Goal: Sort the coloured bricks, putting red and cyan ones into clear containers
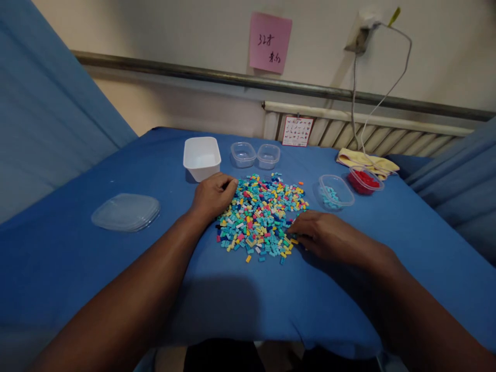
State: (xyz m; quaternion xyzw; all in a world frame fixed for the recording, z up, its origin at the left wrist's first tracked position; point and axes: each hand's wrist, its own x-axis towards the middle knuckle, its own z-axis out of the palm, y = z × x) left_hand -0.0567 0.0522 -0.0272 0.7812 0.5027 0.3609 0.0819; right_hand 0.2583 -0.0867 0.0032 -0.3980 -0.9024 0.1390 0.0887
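A heap of small coloured bricks lies in the middle of the blue table. My left hand rests at the heap's upper left edge, fingers curled down onto the bricks. My right hand lies at the heap's lower right edge, fingers bent and pinched among the bricks; what they hold is hidden. A clear tub with teal bricks stands just beyond my right hand. Beside it sits a tub of red bricks.
A white tub and two clear tubs stand behind the heap. Stacked clear lids lie at the left. A yellow cloth lies at the back right. A radiator and wall are behind the table.
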